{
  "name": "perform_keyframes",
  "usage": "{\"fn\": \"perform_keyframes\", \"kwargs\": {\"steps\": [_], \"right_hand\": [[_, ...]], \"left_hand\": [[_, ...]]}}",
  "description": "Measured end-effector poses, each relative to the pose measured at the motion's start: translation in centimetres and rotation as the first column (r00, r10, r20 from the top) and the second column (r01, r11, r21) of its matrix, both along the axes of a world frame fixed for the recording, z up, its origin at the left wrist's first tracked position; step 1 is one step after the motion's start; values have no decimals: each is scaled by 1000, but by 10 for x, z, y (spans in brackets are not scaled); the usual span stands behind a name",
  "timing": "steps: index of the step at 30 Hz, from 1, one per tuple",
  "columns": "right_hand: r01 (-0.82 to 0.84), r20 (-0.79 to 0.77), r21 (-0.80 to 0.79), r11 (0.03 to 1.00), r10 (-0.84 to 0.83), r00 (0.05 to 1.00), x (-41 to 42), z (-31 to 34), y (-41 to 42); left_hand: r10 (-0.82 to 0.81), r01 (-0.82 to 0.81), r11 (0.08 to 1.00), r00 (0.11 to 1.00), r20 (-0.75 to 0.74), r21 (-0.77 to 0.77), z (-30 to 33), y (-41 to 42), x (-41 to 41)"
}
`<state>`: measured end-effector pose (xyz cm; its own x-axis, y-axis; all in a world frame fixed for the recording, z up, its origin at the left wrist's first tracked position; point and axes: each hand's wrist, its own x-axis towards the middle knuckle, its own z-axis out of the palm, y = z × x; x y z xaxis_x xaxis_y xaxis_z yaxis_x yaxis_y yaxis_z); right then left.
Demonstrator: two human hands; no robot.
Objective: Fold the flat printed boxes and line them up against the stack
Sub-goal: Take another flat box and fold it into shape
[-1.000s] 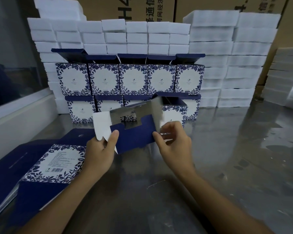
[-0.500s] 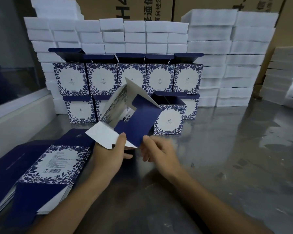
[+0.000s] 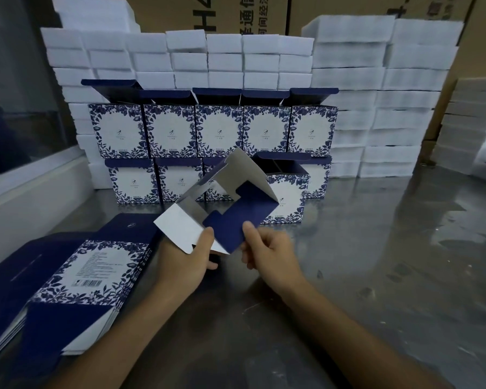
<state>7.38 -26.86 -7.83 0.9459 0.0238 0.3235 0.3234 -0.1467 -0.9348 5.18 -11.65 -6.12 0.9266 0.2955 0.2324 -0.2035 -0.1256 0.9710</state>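
1. Head view, the grip: the left hand (image 3: 186,265) holds the half-opened box (image 3: 225,204) by its near end, thumb pressed on top of the white flap and fingers curled underneath. That one hand seems to carry the whole box, which hangs tilted above the metal table (image 3: 376,262) so the open bottom faces the person.

2. The right hand (image 3: 267,252) sits just beside that grip, its thumb tip touching the edge of the dark blue flap (image 3: 230,224) and the other fingers loosely curled under it. I cannot tell whether they truly pinch the flap or only steady it; it looks placed to push the flap inward, so I judge the bottom closure is the step in hand.

3. Beyond the grip, away from the person, the box's silver inner walls rise to a peak, showing it is opened into a tube but not yet squared.

4. Further beyond, the folded boxes (image 3: 219,130) stand in two rows with lids raised, backed against the white foam blocks (image 3: 348,80). One folded box (image 3: 285,197) stands just past the held one, in front of the lower row.

5. Left of the grip, the pile of flat boxes (image 3: 76,279) lies close to the left forearm, within easy reach for the next pick-up.

6. Many flats remain, so the task looks far from finished.
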Motion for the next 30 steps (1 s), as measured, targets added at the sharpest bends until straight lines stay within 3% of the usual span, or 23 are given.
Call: {"fn": "perform_keyframes", "kwargs": {"steps": [3, 8, 16, 23, 27, 30], "right_hand": [[62, -12, 48, 997, -62, 998, 5, 1, -6], [83, -52, -19, 996, -84, 995, 9, -1, -12], [165, -53, 107, 980, -160, 986, 13, -1, -17], [200, -103, 53, 978, -194, 976, 16, -3, -23], [310, 19, -36, 950, -309, 951, 13, -1, -25], [343, 84, 92, 935, -351, 933, 4, 11, -23]], "left_hand": [[-14, 14, 1000, 1000, 2, 15, 0, 0, -2], [-35, 34, 998, 999, 34, 47, 4, -1, -4], [-43, 48, 991, 998, -39, 128, -4, 17, 5], [-65, 64, 978, 998, -6, 196, 0, 22, 6], [-22, 4, 960, 998, 63, 281, -4, 22, 7], [42, -83, 931, 992, 121, 357, -5, 23, 10]]}}
